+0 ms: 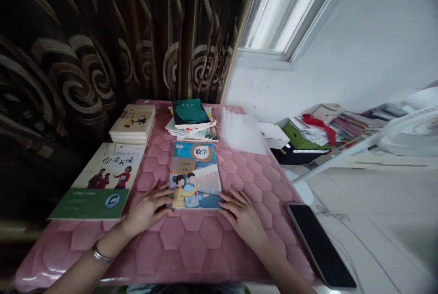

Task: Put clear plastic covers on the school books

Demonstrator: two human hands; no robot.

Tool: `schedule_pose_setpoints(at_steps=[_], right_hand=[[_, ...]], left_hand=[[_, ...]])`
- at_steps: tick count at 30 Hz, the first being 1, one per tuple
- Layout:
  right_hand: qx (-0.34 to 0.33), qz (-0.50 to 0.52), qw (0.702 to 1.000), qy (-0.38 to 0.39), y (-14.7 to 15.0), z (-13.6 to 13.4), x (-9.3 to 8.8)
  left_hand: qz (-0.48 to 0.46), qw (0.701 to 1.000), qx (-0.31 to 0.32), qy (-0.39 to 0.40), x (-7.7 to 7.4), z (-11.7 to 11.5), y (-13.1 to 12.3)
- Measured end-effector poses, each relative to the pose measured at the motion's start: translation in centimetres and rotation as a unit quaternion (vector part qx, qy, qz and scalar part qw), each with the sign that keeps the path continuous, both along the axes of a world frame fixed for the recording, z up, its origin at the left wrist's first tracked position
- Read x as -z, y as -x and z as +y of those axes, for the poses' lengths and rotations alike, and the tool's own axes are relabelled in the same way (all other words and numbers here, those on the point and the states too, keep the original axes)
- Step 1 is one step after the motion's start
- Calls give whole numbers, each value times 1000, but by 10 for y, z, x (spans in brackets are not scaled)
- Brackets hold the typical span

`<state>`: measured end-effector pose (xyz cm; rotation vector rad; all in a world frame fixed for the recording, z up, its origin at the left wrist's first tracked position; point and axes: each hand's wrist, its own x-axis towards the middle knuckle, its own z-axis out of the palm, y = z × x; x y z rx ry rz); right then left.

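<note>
A blue maths textbook (pixel 195 174) with cartoon children on its cover lies flat in the middle of the pink quilted table cover (pixel 191 244). My left hand (pixel 149 209) rests at its near left corner, fingers spread and touching the book's edge. My right hand (pixel 242 215) lies flat at the near right corner, fingertips against the cover. Neither hand grips anything. A metal bangle sits on my left wrist.
A green-and-cream book (pixel 102 182) lies at the left. Behind it sits a stack of books (pixel 133 124). A dark green book tops another pile (pixel 191 120) at the back, beside clear plastic sheets (pixel 241 132). A black phone (pixel 320 244) lies at the right edge. Clutter and a fan (pixel 410 132) stand further right.
</note>
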<state>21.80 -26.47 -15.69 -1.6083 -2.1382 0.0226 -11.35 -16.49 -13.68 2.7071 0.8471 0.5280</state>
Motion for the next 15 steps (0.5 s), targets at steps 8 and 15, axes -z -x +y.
schedule_pose_setpoints(at_steps=[8, 15], right_hand=[[15, 41, 999, 25, 44, 1, -15], [-4, 55, 997, 52, 89, 22, -12]], left_hand=[[-21, 998, -12, -60, -2, -28, -39], [-13, 998, -11, -54, 3, -26, -62]])
